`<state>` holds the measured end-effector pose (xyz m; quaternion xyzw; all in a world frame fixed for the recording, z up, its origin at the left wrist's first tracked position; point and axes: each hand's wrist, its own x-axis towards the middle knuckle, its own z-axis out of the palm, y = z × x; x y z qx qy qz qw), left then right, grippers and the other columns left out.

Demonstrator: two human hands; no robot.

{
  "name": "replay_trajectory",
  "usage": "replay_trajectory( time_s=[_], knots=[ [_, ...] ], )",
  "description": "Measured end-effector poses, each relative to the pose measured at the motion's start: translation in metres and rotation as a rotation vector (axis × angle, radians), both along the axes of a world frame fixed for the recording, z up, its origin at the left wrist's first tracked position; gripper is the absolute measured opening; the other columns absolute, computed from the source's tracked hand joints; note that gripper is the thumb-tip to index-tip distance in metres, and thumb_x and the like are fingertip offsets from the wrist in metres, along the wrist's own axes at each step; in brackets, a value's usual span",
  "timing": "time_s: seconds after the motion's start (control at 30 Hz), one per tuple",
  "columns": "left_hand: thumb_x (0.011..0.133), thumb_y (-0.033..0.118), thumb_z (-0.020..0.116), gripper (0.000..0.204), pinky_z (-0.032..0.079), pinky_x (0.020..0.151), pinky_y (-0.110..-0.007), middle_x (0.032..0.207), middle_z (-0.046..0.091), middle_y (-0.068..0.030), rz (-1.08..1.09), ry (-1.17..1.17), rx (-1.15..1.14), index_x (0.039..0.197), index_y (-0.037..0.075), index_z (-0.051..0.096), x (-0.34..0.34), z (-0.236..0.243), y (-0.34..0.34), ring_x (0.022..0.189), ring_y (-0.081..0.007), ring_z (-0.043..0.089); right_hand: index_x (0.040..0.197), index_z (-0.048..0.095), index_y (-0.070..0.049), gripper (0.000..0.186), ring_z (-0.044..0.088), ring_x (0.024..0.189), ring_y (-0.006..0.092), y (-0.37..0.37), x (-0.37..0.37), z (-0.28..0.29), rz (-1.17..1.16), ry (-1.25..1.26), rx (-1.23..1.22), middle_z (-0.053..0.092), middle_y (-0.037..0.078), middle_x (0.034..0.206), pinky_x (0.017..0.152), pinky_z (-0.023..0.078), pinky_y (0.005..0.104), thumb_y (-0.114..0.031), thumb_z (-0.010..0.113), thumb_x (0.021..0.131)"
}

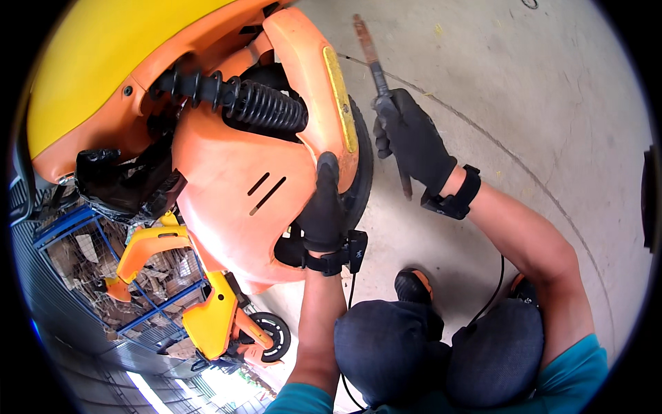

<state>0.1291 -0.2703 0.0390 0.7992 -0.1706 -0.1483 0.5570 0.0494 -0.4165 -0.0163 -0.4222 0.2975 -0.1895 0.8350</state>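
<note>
A yellow and orange scooter fills the upper left, with a black coil-spring shock absorber showing between its panels. My left hand, in a black glove, grips the edge of the orange wheel cover. Its thumb lies on the cover, and its other fingers are mostly hidden. My right hand, gloved too, is closed round a long slim tool with a rusty brown upper end. The tool is held clear of the scooter, pointing up and slightly left; its lower end sticks out below the fist. Its exact kind is unclear.
Behind the cover is a black tyre. Crumpled black plastic hangs at the scooter's left. A second yellow and orange scooter and a blue-framed mesh cage of scraps stand lower left. Black cables run from both wrist straps. Concrete floor extends right.
</note>
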Motion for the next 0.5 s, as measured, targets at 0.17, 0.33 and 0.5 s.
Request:
replay_trajectory(
  time_s=[0.17,0.33,0.5],
  knots=[
    [0.092,0.014,0.063,0.042,0.046,0.092,-0.028,0.12,0.058,-0.0078,-0.044,-0.136,0.07,0.127,-0.005,0.051,-0.014,0.0,-0.018,0.105,-0.0132,0.056,0.096,0.052,-0.005,0.02,0.055,0.07,0.0109,-0.01,-0.019,-0.055,0.038,0.136,-0.046,0.061,0.005,0.079,0.066,0.046,0.0267,-0.025,0.047,0.096],
    [0.095,0.012,0.057,0.044,0.042,0.1,-0.029,0.131,0.053,-0.013,-0.043,-0.053,0.161,0.132,-0.009,0.045,-0.003,0.009,0.001,0.114,-0.0164,0.054,0.089,0.052,-0.005,0.021,0.057,0.071,0.0112,-0.01,-0.031,-0.082,0.103,0.212,-0.134,0.059,0.005,0.076,0.065,0.046,0.0286,-0.026,0.053,0.093],
    [0.094,0.009,0.059,0.04,0.045,0.097,-0.03,0.122,0.057,-0.0111,-0.054,-0.079,0.091,0.128,-0.009,0.048,0.01,-0.002,0.019,0.109,-0.0166,0.056,0.087,0.052,-0.004,0.024,0.06,0.076,0.023,-0.014,-0.04,-0.097,0.301,0.567,-0.38,0.06,0.011,0.08,0.071,0.047,0.037,-0.028,0.057,0.086]
  ],
)
